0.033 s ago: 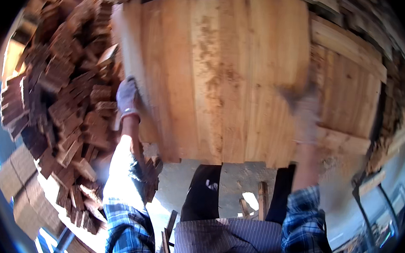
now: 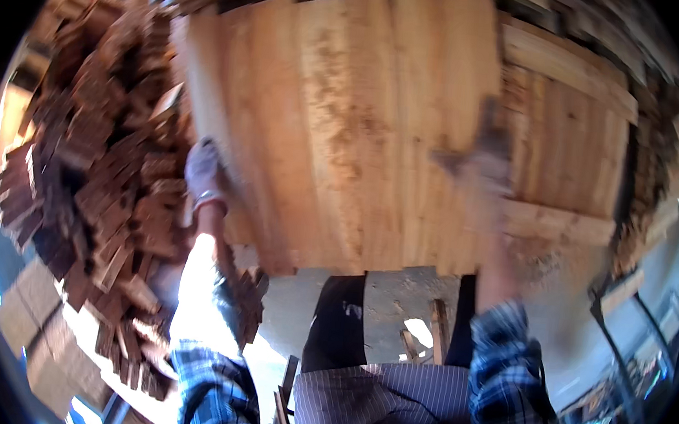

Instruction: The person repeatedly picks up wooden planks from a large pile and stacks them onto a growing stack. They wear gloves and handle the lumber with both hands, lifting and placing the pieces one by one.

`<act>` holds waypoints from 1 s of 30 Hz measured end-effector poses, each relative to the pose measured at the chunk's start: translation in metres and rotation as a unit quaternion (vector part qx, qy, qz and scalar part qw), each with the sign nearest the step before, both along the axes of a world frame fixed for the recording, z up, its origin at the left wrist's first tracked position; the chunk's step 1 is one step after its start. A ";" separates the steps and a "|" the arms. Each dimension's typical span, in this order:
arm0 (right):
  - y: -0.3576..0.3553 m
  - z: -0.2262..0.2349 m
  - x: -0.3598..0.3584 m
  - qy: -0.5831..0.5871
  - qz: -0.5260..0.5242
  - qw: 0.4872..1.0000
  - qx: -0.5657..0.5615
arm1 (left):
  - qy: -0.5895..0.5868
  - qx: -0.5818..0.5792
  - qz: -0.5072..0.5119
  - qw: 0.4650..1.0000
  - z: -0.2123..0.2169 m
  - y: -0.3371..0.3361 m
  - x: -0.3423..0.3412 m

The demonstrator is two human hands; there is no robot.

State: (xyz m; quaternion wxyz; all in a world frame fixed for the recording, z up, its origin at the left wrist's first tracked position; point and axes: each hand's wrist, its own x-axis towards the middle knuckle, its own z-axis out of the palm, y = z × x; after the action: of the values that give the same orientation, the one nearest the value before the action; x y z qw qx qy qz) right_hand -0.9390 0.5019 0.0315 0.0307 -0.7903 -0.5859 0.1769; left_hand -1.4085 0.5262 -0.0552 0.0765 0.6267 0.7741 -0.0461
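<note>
Several pale wooden boards (image 2: 353, 134) lie side by side in front of me, with brown rough patches down the middle. My left hand (image 2: 203, 172), in a light glove, is closed round the edge of the leftmost board (image 2: 206, 92), which is smeared by motion. Over the right side of the boards is my right hand (image 2: 481, 159), gloved with dark fingers. Its thumb points left and its fingers point away from me, spread apart. Blur hides whether the right palm presses on the wood.
A big heap of short reddish-brown wood pieces (image 2: 122, 165) rises at the left. To the right lies a framed panel of slats (image 2: 569, 141). Brown cartons (image 2: 30, 301) stand at the lower left, and metal legs (image 2: 616, 361) at the lower right.
The whole view has shifted, so the boards sit a little further left in it. My right hand shows further left over the boards, its fingers more visible. My left hand keeps its hold.
</note>
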 end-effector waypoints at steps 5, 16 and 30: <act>0.008 0.013 0.002 -0.015 -0.007 0.999 -0.046 | -0.049 -0.024 -0.004 0.999 -0.012 -0.011 -0.029; -0.003 -0.003 0.071 0.012 -0.033 0.996 -0.076 | -0.320 -0.021 0.307 0.896 -0.048 -0.001 -0.084; -0.034 -0.057 0.163 0.214 -0.093 0.969 0.075 | -0.363 0.025 0.374 0.853 -0.027 0.000 -0.024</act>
State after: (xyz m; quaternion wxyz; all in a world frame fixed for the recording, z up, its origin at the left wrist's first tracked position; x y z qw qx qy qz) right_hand -0.7763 0.4676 -0.0254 0.2312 -0.7805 -0.5009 0.2940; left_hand -1.4328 0.5260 -0.0822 0.3478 0.2638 0.8680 0.2365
